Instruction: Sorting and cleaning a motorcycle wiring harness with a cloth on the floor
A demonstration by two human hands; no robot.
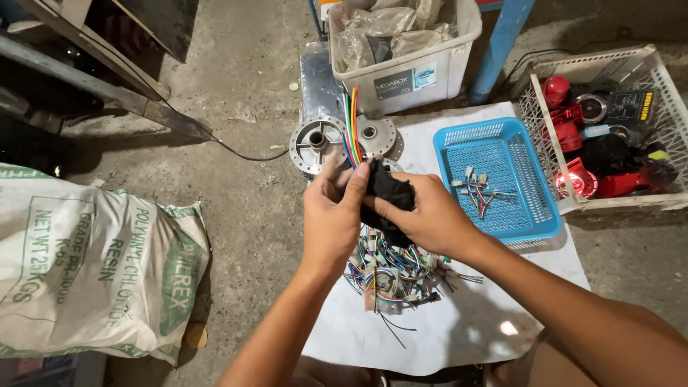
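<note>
Gripping a black cloth [389, 195] above the pile of loose wire connectors [390, 269], the left hand [331, 215] pinches its upper edge while the right hand [430, 215] closes round its bulk, held clear of the white sheet [459, 330]; a ribbon of coloured wires [350, 125] rises behind, blue basket [502, 179] alongside.

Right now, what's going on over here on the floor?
A person is holding a black bundle between both hands, the left hand and right hand, with a ribbon of coloured wires rising from it. Below lies a pile of wired connectors on a white sheet. Two metal hubs sit just beyond, and a blue basket holds a few more connectors.
</note>
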